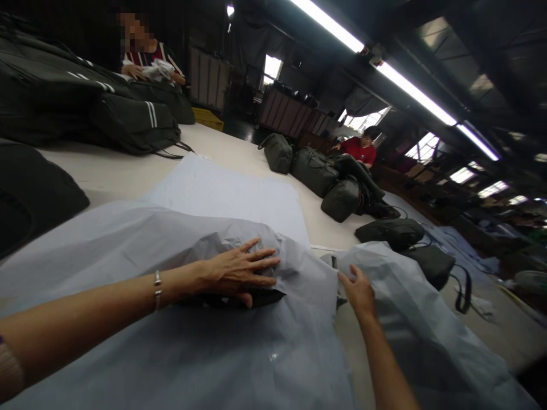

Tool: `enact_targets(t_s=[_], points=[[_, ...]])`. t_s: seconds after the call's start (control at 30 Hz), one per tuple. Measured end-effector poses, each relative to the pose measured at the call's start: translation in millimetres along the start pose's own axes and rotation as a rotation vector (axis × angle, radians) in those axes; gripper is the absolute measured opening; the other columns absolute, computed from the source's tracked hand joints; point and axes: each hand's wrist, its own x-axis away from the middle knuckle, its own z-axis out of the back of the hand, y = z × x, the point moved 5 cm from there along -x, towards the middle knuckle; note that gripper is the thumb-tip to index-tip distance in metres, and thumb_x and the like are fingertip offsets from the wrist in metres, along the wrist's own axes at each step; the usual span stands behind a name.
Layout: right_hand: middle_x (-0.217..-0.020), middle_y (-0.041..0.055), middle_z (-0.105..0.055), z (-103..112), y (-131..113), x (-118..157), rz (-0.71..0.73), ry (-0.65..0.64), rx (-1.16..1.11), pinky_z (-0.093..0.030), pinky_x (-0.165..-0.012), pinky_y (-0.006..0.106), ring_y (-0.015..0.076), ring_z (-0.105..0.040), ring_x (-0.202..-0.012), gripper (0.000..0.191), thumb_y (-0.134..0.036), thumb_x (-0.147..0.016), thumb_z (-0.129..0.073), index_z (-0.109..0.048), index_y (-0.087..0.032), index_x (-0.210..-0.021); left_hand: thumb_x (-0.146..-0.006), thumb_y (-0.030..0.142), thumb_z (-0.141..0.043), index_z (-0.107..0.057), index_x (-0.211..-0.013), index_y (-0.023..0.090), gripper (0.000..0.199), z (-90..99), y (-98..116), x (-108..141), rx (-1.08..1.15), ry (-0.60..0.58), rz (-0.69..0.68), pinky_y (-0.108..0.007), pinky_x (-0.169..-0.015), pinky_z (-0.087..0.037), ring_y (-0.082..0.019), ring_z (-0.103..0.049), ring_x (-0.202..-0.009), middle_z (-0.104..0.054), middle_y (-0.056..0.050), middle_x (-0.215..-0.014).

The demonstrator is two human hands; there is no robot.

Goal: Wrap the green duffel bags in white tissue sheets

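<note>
My left hand (241, 270) lies spread, palm down, on a crumpled pale grey sheet of thin wrapping material (273, 347). Beneath that palm a dark object (267, 297) shows through an opening in the sheet; the rest of it is covered, and its kind cannot be made out. My right hand (358, 287) is at the sheet's right edge, thumb and forefinger apart, with nothing visibly held. Beside it, a small grey piece (341, 299) shows in the gap between this sheet and a second pale sheet (397, 273) on the right.
Dark green bags (128, 122) are piled at the left, and several more (314, 171) stand along the right of the white table (239, 145). A person in a striped top (147, 57) handles pale material behind the left pile. Another person in red (361, 151) is farther back.
</note>
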Motion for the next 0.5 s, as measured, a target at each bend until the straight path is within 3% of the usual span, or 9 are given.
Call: enact_targets(t_s=[0.07,0.1,0.2,0.27,0.33,0.4,0.5], points=[[-0.138,0.0167,-0.052,-17.1,-40.6,20.2,0.221,0.04,0.113,-0.036,-0.109,0.052,0.0314,-0.046,-0.13,0.056,-0.048,-0.083,-0.058,-0.056,-0.016,-0.129,-0.083,0.059,-0.06,-0.037,-0.144,0.035,0.069,-3.4,-0.2,-0.6,-0.009,-0.026,0.007,-0.058,-0.12,-0.003,-0.03,-0.019,-0.146,-0.024,-0.008,-0.159],[-0.145,0.0148,-0.045,-33.3,-64.5,34.5,0.365,-0.007,0.147,-0.03,-0.114,0.051,0.0284,-0.039,-0.136,0.055,-0.047,-0.091,-0.049,-0.05,-0.016,-0.137,-0.083,0.059,-0.06,-0.036,-0.144,0.035,0.069,-4.6,-0.5,-0.9,-0.015,-0.038,0.012,-0.057,-0.12,-0.002,-0.029,-0.017,-0.147,-0.022,-0.007,-0.159],[-0.153,0.0102,-0.035,-90.3,-121.8,80.0,0.655,-0.3,0.125,-0.021,-0.119,0.049,0.0231,-0.027,-0.143,0.055,-0.044,-0.099,-0.036,-0.035,-0.019,-0.147,-0.084,0.055,-0.061,-0.036,-0.143,0.037,0.067,-7.1,-3.4,-2.5,-0.034,-0.067,0.029,-0.054,-0.12,0.001,-0.026,-0.013,-0.148,-0.019,-0.006,-0.16],[-0.151,0.0101,-0.038,-111.4,-140.8,97.3,0.695,-0.408,0.067,-0.017,-0.12,0.049,0.0236,-0.028,-0.143,0.058,-0.048,-0.098,-0.039,-0.035,-0.019,-0.148,-0.084,0.054,-0.062,-0.039,-0.142,0.038,0.064,-8.9,-7.0,-3.8,-0.043,-0.078,0.035,-0.054,-0.12,0.001,-0.026,-0.012,-0.148,-0.02,-0.005,-0.16],[-0.148,0.0101,-0.043,-106.6,-142.1,99.4,0.597,-0.381,-0.063,-0.02,-0.119,0.048,0.0234,-0.033,-0.141,0.056,-0.048,-0.098,-0.041,-0.038,-0.019,-0.146,-0.086,0.054,-0.06,-0.041,-0.141,0.036,0.06,-11.2,-11.1,-5.2,-0.05,-0.092,0.034,-0.053,-0.12,0.001,-0.026,-0.012,-0.148,-0.021,-0.006,-0.16],[-0.142,0.0094,-0.05,-78.2,-123.9,99.2,0.419,-0.238,-0.223,-0.03,-0.116,0.044,0.0223,-0.042,-0.135,0.05,-0.045,-0.097,-0.044,-0.047,-0.019,-0.139,-0.087,0.053,-0.059,-0.042,-0.141,0.035,0.059,-12.3,-13.9,-6.6,-0.046,-0.095,0.042,-0.053,-0.12,0.001,-0.026,-0.011,-0.148,-0.023,-0.005,-0.159],[-0.115,0.0098,-0.067,-16.8,-56.6,133.6,0.053,0.065,-0.348,-0.046,-0.103,0.041,0.0218,-0.063,-0.11,0.041,-0.046,-0.093,-0.052,-0.061,-0.016,-0.119,-0.087,0.045,-0.063,-0.047,-0.137,0.032,0.055,-8.7,-11.6,-8.3,0.006,-0.084,0.056,-0.052,-0.119,0.002,-0.025,-0.011,-0.148,-0.024,-0.004,-0.159]])
